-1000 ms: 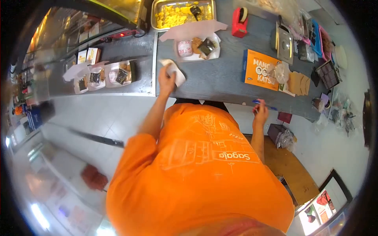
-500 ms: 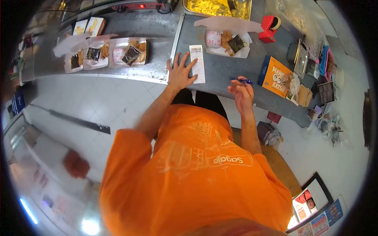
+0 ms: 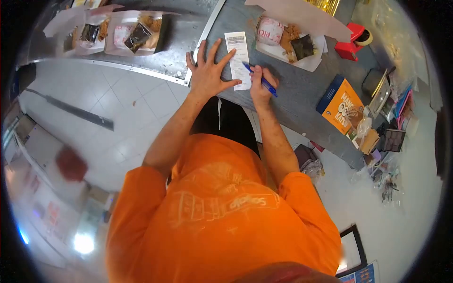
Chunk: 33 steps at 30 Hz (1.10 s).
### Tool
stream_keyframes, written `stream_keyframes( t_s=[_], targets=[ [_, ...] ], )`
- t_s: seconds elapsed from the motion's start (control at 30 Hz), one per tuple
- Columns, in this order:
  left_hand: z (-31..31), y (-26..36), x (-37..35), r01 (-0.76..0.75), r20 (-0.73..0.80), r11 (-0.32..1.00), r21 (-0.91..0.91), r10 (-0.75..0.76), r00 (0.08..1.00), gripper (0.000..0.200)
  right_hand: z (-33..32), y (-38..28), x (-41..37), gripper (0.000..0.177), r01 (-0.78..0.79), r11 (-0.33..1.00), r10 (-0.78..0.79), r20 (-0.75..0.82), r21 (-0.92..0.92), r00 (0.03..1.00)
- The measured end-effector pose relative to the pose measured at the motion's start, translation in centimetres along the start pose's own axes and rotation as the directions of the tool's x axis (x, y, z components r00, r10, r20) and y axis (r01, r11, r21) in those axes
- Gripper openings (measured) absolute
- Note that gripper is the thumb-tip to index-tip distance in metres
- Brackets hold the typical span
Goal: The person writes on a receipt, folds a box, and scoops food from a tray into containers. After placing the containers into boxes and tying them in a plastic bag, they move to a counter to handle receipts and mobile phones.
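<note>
A printed paper receipt [image 3: 239,59] lies on the dark grey counter [image 3: 288,101] in front of me. My left hand [image 3: 208,73] is spread flat, with its forefinger and thumb over the receipt's left side. In my right hand [image 3: 260,85] is a blue pen [image 3: 268,87], its tip at the receipt's right edge. Just beyond the right hand stands an open food box [image 3: 311,65] with a wrapped white-and-red bundle [image 3: 270,31], fried pieces [image 3: 289,40] and a dark seaweed sheet [image 3: 303,47].
More open food boxes [image 3: 106,45] stand on the metal counter [image 3: 181,49] at left. Towards the right are a red tape dispenser [image 3: 347,47] and an orange printed box [image 3: 342,104]. A foil-lined tray [image 3: 325,7] is at the top edge. Plastic bags [image 3: 394,45] crowd the far right.
My right hand has moved left with the pen, from beside the receipt to its right edge. My left hand stays spread on the receipt. The view has moved closer to the counter.
</note>
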State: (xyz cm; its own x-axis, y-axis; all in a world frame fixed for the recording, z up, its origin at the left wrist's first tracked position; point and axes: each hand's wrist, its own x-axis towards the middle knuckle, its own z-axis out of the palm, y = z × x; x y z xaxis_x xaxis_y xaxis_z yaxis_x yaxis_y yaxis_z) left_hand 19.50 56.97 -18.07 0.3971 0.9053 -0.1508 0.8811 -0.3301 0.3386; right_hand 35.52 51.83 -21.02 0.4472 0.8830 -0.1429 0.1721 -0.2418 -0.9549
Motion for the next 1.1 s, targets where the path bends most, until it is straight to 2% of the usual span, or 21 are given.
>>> stream_keyframes(
  t_s=[0.07, 0.2, 0.27, 0.4, 0.47, 0.5, 0.57, 0.6, 0.67, 0.77, 0.87, 1.03, 1.1],
  targets=[
    [0.4, -0.1, -0.1, -0.002, -0.009, 1.0, -0.007, 0.002, 1.0, 0.087, 0.2, 1.1, 0.5, 0.027, 0.349, 0.924, -0.356, -0.019, -0.157, 0.934],
    [0.6, -0.2, -0.1, -0.017, -0.057, 1.0, -0.007, 0.017, 0.998, 0.088, 0.4, 1.6, 0.7, 0.025, 0.433, 0.877, -0.443, -0.003, -0.21, 0.896],
    [0.4, 0.1, -0.1, -0.007, -0.039, 1.0, 0.011, 0.008, 0.999, 0.087, 0.1, 1.5, 0.8, 0.023, 0.479, 0.85, -0.473, 0.083, -0.22, 0.877],
    [-0.2, 0.6, -0.1, 0.012, -0.022, 1.0, 0.028, -0.012, 1.0, 0.087, 0.1, 2.0, 0.8, 0.021, 0.512, 0.83, -0.501, 0.109, -0.222, 0.859],
    [-0.3, 0.8, -0.1, 0.021, -0.018, 0.999, 0.025, -0.02, 1.0, 0.087, 0.1, 2.3, 0.5, 0.019, 0.406, 0.888, -0.402, 0.063, -0.217, 0.913],
    [-0.3, 0.8, 0.0, 0.028, -0.016, 0.999, 0.021, -0.027, 0.999, 0.087, 0.1, 2.2, 0.6, 0.019, 0.408, 0.888, -0.404, 0.063, -0.214, 0.913],
    [-0.1, 0.8, -0.1, 0.029, -0.023, 0.999, 0.019, -0.029, 0.999, 0.087, 0.0, 2.0, 0.8, 0.018, 0.518, 0.828, -0.494, 0.16, -0.215, 0.855],
    [0.0, 0.8, -0.1, 0.03, -0.029, 0.999, 0.016, -0.029, 0.999, 0.087, 0.0, 1.8, 1.0, 0.018, 0.519, 0.828, -0.494, 0.159, -0.214, 0.855],
    [0.0, 0.9, -0.2, 0.034, -0.025, 0.999, 0.019, -0.034, 0.999, 0.087, 0.2, 1.5, 1.2, 0.018, 0.53, 0.802, -0.542, 0.036, -0.277, 0.84],
    [0.1, 0.9, -0.2, 0.039, -0.028, 0.999, 0.017, -0.039, 0.999, 0.086, -0.1, 1.2, 0.8, 0.02, 0.52, 0.82, -0.507, 0.118, -0.237, 0.854],
    [0.2, 0.9, -0.2, 0.042, -0.026, 0.999, 0.02, -0.041, 0.999, 0.086, -0.2, 0.9, 0.8, 0.022, 0.489, 0.821, -0.502, 0.035, -0.295, 0.864],
    [0.0, 1.0, -0.3, 0.047, -0.022, 0.999, 0.021, -0.046, 0.999, 0.086, -0.1, 1.2, 0.7, 0.023, 0.505, 0.823, -0.512, 0.045, -0.261, 0.858],
    [-0.1, 1.0, -0.3, 0.052, -0.009, 0.998, 0.022, -0.052, 0.999, 0.086, 0.2, 1.4, 0.8, 0.024, 0.376, 0.863, -0.421, -0.07, -0.336, 0.904]
  ],
)
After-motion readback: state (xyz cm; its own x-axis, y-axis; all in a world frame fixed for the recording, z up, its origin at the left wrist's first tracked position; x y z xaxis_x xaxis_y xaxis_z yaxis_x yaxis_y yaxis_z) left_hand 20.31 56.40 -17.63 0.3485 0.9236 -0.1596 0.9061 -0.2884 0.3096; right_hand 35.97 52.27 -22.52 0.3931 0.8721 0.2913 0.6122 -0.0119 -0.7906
